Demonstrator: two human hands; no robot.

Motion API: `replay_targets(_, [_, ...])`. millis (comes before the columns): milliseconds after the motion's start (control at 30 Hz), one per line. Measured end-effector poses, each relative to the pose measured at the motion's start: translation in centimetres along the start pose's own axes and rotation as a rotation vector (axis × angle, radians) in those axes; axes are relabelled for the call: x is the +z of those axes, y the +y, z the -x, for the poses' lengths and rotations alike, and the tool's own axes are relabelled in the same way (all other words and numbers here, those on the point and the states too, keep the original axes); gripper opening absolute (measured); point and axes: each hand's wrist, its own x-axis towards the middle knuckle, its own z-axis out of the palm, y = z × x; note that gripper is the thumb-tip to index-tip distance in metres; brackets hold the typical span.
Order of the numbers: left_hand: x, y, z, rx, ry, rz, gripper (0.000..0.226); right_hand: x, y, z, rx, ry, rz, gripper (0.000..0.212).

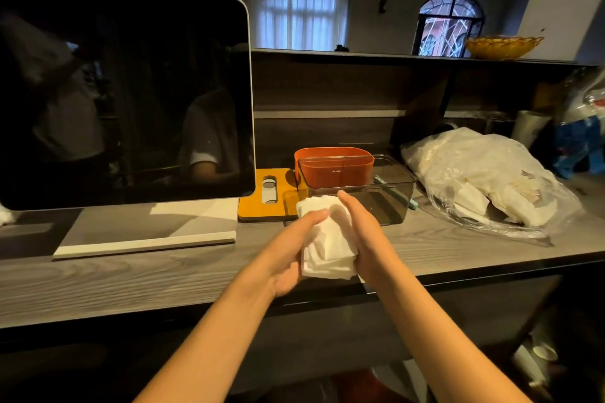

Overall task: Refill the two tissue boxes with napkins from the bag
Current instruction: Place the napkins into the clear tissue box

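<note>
While a stack of white napkins (327, 239) is held between both hands just above the near edge of the tabletop (131, 271), two open containers wait close behind it: an orange tissue box (334, 163) and, touching its front, a clear tissue box (389, 193), neither visibly filled. The left hand (294, 252) is cupped under and beside the stack with its fingers curled onto the paper; the right hand (363, 239) is pressed flat against the other side, fingers straight and together. The napkins are judged very light, soft and limp, loosely layered and liable to fan out or slide apart, so they are best squeezed gently from both flat sides near the middle and lowered as one block. More napkins are seen inside the clear plastic bag (474, 180) lying to the right, apart from the boxes. An orange lid (262, 193) lies flat beside a dark monitor (124, 101).
</note>
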Motion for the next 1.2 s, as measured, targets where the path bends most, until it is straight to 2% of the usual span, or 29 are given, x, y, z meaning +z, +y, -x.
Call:
replay_targets(100, [0.9, -0.9, -0.6, 0.083, 0.157, -0.073, 0.034, 0.7, 0.0, 0.3, -0.029, -0.01, -0.025, 0.041])
replay_targets(267, [0.1, -0.6, -1.1, 0.215, 0.35, 0.165, 0.042, -0.4, -1.0, 0.6, -0.13, 0.01, 0.01, 0.052])
replay_targets(333, [0.5, -0.7, -1.1, 0.261, 0.358, 0.202, 0.044, 0.0, -0.5, 1.0, -0.148, -0.088, 0.082, 0.045])
replay_targets(400, [1.3, -1.1, -1.1, 0.265, 0.366, 0.19, 0.043, 1.1, 0.4, 1.4, -0.124, -0.167, 0.137, 0.028])
replay_targets(467, [1.8, -1.4, -1.0, 0.251, 0.387, 0.195, 0.039, 1.6, 0.8, 1.6, -0.157, -0.163, 0.231, 0.016])
replay_targets(533, [1.5, -1.6, -1.0, 0.242, 0.363, 0.217, 0.04, 1.1, 0.7, 1.3, -0.148, -0.176, 0.286, 0.012])
replay_targets(667, [-0.4, -1.8, -0.8, 0.228, 0.249, 0.229, 0.047, -1.1, 0.1, 0.8, -0.109, -0.288, 0.383, 0.021])
replay_targets(767, [-1.7, -1.4, -0.5, 0.24, 0.13, 0.217, 0.04, -2.9, -0.9, 0.4, -0.096, -0.366, 0.493, 0.026])
replay_targets(833, [-2.5, -1.0, -0.3, 0.255, 0.031, 0.144, 0.044, -3.9, -1.6, 0.1, -0.14, -0.367, 0.553, 0.03])
replay_targets(900, [-3.3, -0.7, -0.3, 0.295, 0.001, -0.025, 0.049, -4.4, -2.0, -0.1, -0.227, -0.278, 0.577, 0.041])
replay_targets(1033, [-3.8, -0.3, -1.0, 0.377, 0.121, -0.453, 0.044, -4.7, -0.8, -0.8, -0.347, -0.076, 0.519, 0.064])
replay_targets(1100, [-3.6, -0.6, -1.4, 0.41, 0.174, -0.595, 0.049, -4.6, 0.7, -1.1, -0.38, -0.055, 0.469, 0.062])
replay_targets(1200, [-2.9, -1.5, -1.6, 0.466, 0.229, -0.657, 0.045, -4.1, 2.5, -1.2, -0.367, -0.039, 0.411, 0.059])
